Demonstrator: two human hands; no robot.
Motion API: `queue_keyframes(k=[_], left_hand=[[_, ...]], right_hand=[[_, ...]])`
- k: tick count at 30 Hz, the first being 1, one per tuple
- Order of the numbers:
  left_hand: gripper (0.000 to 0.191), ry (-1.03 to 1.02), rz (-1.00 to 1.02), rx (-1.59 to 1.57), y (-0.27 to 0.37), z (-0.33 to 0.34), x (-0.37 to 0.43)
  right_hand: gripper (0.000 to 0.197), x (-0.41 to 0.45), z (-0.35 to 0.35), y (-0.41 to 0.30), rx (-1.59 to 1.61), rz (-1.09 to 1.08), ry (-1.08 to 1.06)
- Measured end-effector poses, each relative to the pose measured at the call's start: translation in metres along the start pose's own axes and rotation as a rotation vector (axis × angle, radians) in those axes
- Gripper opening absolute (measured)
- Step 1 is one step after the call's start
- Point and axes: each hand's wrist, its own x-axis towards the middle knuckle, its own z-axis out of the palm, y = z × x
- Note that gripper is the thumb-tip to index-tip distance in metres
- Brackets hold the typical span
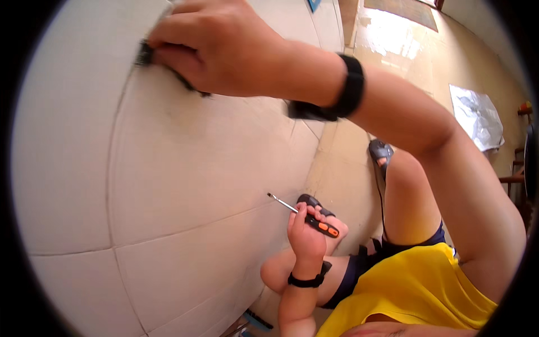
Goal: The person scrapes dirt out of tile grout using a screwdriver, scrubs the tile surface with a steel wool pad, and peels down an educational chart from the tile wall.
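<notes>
My right hand [210,46] is up against the white tiled wall [189,168], its fingers closed around a small black object [145,54]. This object has a dark, bristle-like end at a grout line; the fingers hide most of it, and it is blurred. Lower down, my left hand [306,231] grips a screwdriver [324,227] by its black and orange handle. The metal shaft points up and left, with its dark tip in front of the wall tiles. Whether the tip touches the wall I cannot tell. Each wrist wears a black strap.
Beige floor tiles [337,168] run beside the wall. A crumpled silvery sheet [476,118] lies on them, with a mat [404,12] farther off. Wooden furniture [511,180] stands at the right edge. A blue brush with black bristles [257,321] is at the bottom.
</notes>
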Motion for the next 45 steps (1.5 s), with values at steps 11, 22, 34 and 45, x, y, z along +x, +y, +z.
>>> queue_keyframes(k=[11, 22, 34, 45], left_hand=[[0.011, -0.031, 0.012, -0.018, 0.002, -0.005, 0.0], [0.013, -0.059, -0.019, -0.085, -0.003, -0.013, 0.0], [0.014, -0.092, -0.013, -0.081, 0.006, -0.002, -0.004], [0.014, -0.057, 0.009, -0.086, 0.003, -0.009, 0.0]], right_hand=[[0.02, -0.005, -0.003, 0.012, -0.241, -0.278, -0.067], [0.011, -0.047, -0.005, 0.016, -0.115, -0.394, -0.103], [0.007, -0.073, -0.011, 0.013, -0.165, -0.276, -0.056], [0.01, -0.063, 0.002, -0.032, -0.011, 0.132, 0.063]])
